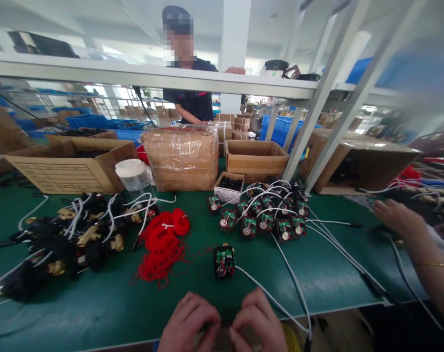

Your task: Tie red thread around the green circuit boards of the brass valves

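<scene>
At the front edge of the green table, my left hand [190, 322] is closed, thumb and fingertips pinched together. My right hand [259, 321] faces it a short gap away, curled in the same pinch. Whatever either one holds is too small or hidden to make out. Just beyond them lies a small black unit with a green circuit board [224, 261], its white cable trailing right and over the edge. Neither hand touches it. Left of that unit sits a tangled heap of red rubber-like rings or thread [163, 247].
Several similar circuit-board units [266, 222] stand behind on the right. Black units with brass fittings [90, 237] cover the left. Behind are a taped carton [183, 159], open boxes [256, 155] and a plastic jar [132, 174]. A co-worker's arm [419, 239] reaches in from the right; another person stands opposite.
</scene>
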